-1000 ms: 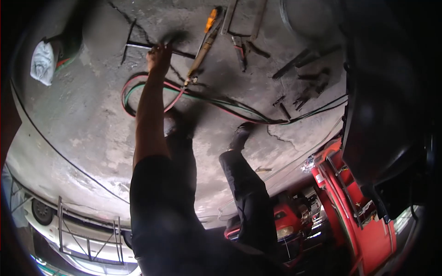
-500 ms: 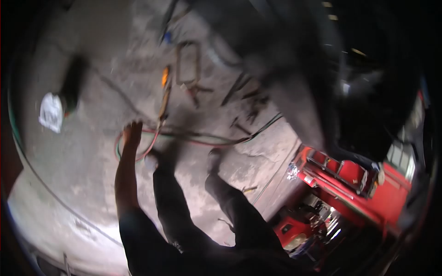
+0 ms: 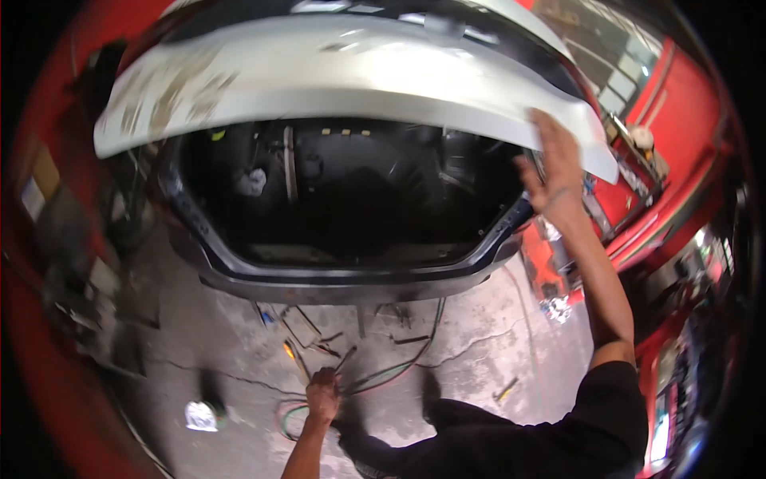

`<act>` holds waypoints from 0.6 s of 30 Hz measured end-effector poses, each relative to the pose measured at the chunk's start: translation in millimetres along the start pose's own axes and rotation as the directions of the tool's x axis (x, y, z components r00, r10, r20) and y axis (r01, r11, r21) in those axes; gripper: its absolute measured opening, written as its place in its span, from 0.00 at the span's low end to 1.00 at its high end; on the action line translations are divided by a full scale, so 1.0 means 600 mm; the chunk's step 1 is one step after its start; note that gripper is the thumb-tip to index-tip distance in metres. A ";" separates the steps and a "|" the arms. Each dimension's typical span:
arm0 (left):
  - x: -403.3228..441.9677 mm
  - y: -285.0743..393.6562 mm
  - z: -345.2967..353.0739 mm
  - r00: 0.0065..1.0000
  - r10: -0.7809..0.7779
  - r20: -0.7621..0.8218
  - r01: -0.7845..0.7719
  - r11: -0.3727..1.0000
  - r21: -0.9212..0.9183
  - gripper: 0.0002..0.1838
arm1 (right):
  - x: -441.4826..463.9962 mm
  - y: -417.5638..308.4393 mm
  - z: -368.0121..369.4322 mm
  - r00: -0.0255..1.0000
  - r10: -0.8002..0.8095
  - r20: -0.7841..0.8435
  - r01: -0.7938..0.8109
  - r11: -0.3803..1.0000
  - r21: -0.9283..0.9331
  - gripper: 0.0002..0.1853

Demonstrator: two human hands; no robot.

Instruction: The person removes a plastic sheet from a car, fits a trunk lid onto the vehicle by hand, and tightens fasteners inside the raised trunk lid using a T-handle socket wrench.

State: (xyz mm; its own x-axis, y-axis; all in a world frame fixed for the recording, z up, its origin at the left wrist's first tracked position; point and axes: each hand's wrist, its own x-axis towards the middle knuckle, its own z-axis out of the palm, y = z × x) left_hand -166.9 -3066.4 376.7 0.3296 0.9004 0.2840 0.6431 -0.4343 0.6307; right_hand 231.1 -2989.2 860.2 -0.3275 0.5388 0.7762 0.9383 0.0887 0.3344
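My right hand is raised at the right side of the white trunk lid, fingers apart and slightly blurred. It overlaps the lid's lower edge; whether it touches cannot be made out. Below it, the car's dark trunk stands open. My left hand is low over the floor with its fingers closed round a thin dark bar, which sticks out up and to the right. Beside that hand lie an orange-handled tool and looped red and green hoses.
Loose metal tools lie on the concrete floor under the rear bumper. A white bag-like object is at lower left. Red equipment and a cluttered shelf stand at the right.
The view has swung up from the floor to the car's rear. My right hand has come into view, raised at the trunk lid. My left hand remains low near the hoses.
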 end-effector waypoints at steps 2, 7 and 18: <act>0.082 0.154 -0.073 0.998 -0.046 -0.040 0.039 0.985 -0.167 0.05 | -0.005 0.017 -0.029 0.994 -0.063 0.090 0.049 0.986 0.157 0.39; 0.251 0.547 -0.178 0.969 0.105 -0.225 -0.224 0.758 -0.612 0.14 | -0.036 0.141 -0.046 0.970 -0.236 -0.059 0.231 0.815 0.531 0.30; 0.598 0.956 -0.215 0.899 0.270 -0.345 -0.431 0.411 -0.803 0.15 | -0.085 0.300 -0.039 0.997 -0.063 0.050 -0.028 0.302 0.953 0.22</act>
State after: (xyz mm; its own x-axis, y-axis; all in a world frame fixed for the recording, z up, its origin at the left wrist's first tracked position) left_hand 231.2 -2989.3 933.7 0.2315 0.7013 0.6742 -0.4328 -0.5464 0.7170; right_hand 414.2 -3020.4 893.6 -0.3801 0.5730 0.7261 0.3983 0.8099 -0.4306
